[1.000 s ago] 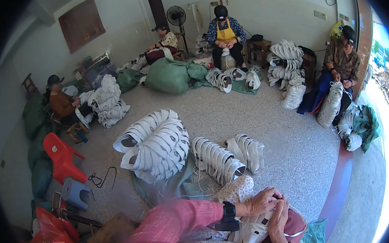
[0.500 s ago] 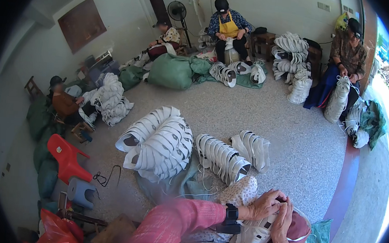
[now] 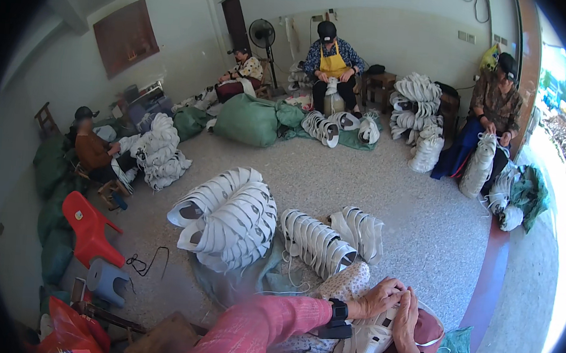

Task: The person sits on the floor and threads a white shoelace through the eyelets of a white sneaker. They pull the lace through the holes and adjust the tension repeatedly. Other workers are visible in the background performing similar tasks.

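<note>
At the lower right of the frame the left hand (image 3: 379, 298) and the right hand (image 3: 406, 316) meet over a white shoe upper (image 3: 367, 340) resting on the lap, just right of bottom centre. The left hand's fingers are curled narrow over the upper's top edge, and the right hand's fingers are pressed together against them; both hold the upper, though whether a lace or thread is pinched between the fingertips is too small to tell. A black wrist device (image 3: 338, 309) sits on the left wrist.

To do this well, I judge the upper should stay braced on the lap so it cannot twist, with both thumbs close to the working point and pulls kept short and even. Loose white cord (image 3: 288, 269) trails on the floor just above the hands; keeping it clear of the stacked uppers (image 3: 318, 241) in the centre would avoid snags. A larger stack (image 3: 231, 219) lies left of that one, well apart from the hands
</note>
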The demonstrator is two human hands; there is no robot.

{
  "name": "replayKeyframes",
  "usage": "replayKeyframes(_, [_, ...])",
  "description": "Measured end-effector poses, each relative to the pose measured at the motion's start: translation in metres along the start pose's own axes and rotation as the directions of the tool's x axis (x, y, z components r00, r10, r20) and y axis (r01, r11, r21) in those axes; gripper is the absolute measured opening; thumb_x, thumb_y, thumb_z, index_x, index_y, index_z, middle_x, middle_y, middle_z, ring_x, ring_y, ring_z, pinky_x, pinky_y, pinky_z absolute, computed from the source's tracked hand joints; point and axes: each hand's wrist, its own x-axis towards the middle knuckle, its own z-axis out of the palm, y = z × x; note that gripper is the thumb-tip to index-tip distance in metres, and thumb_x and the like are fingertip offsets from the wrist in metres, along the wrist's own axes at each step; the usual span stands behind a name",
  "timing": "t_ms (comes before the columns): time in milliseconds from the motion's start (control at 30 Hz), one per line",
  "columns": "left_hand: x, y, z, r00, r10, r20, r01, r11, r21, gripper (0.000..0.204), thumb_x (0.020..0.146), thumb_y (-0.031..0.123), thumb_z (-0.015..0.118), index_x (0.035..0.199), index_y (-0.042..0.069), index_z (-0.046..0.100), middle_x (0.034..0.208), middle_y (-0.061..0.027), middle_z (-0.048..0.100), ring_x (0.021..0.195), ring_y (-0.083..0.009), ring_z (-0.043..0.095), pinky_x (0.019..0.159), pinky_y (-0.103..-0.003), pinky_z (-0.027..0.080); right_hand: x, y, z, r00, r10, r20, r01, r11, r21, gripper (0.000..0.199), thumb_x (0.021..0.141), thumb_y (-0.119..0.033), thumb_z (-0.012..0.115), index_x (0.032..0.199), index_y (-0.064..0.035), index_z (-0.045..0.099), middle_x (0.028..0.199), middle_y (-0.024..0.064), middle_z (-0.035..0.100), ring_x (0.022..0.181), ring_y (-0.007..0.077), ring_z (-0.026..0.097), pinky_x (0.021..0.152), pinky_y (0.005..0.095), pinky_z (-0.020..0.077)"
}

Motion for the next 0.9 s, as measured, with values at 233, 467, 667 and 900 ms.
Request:
replayKeyframes(233, [-0.006, 0.058, -0.016, 0.994, 0.096, 0.057, -0.109, 0.950, 0.294, 0.024, 0.089, 0.024, 0.062, 0.090, 0.000, 0.059, 0.090, -0.0143, 0.059, 0.090, -0.0332, 0.058, 0.081, -0.040, 0.045, -0.010, -0.006, -0.014, 0.995, -0.013, 0.100, -0.016, 0.960, 0.280, 0.067, 0.107, -0.047, 0.031, 0.142, 0.0088, 0.041, 0.139, 0.0242, 0.049, 0.131, 0.0324, 0.046, 0.112, 0.0371, 0.0328])
replayKeyframes(467, [0.000, 0.056, -0.013, 0.984, 0.044, 0.171, -0.060, 0.994, 0.093, 0.036, 0.091, 0.030, 0.060, 0.106, -0.002, 0.054, 0.090, -0.0199, 0.062, 0.093, -0.0384, 0.059, 0.081, -0.043, 0.048, -0.015, 0.005, -0.007, 0.999, -0.030, 0.045, 0.014, 0.946, 0.323, 0.067, 0.107, -0.046, 0.029, 0.142, 0.0101, 0.040, 0.142, 0.0257, 0.047, 0.133, 0.0346, 0.044, 0.113, 0.0374, 0.0319])
replayKeyframes(667, [0.002, 0.046, -0.018, 0.916, -0.255, 0.311, 0.247, 0.967, 0.065, 0.049, 0.092, 0.044, 0.061, 0.111, -0.001, 0.053, 0.091, -0.0203, 0.063, 0.085, -0.0333, 0.065, 0.074, -0.042, 0.048, -0.017, -0.002, 0.000, 0.999, -0.021, 0.026, 0.016, 0.983, 0.182, 0.067, 0.107, -0.047, 0.025, 0.142, 0.0078, 0.042, 0.140, 0.0240, 0.049, 0.132, 0.0326, 0.046, 0.112, 0.0379, 0.0328])
replayKeyframes(900, [0.000, 0.035, -0.014, 0.945, -0.165, 0.283, 0.176, 0.984, -0.012, 0.045, 0.083, 0.036, 0.065, 0.103, -0.004, 0.058, 0.083, -0.0221, 0.064, 0.077, -0.0348, 0.064, 0.068, -0.042, 0.048, -0.015, -0.006, -0.006, 1.000, 0.002, 0.013, -0.004, 0.987, 0.161, 0.067, 0.106, -0.048, 0.025, 0.140, 0.0076, 0.045, 0.137, 0.0246, 0.052, 0.130, 0.0341, 0.048, 0.111, 0.0385, 0.0344])
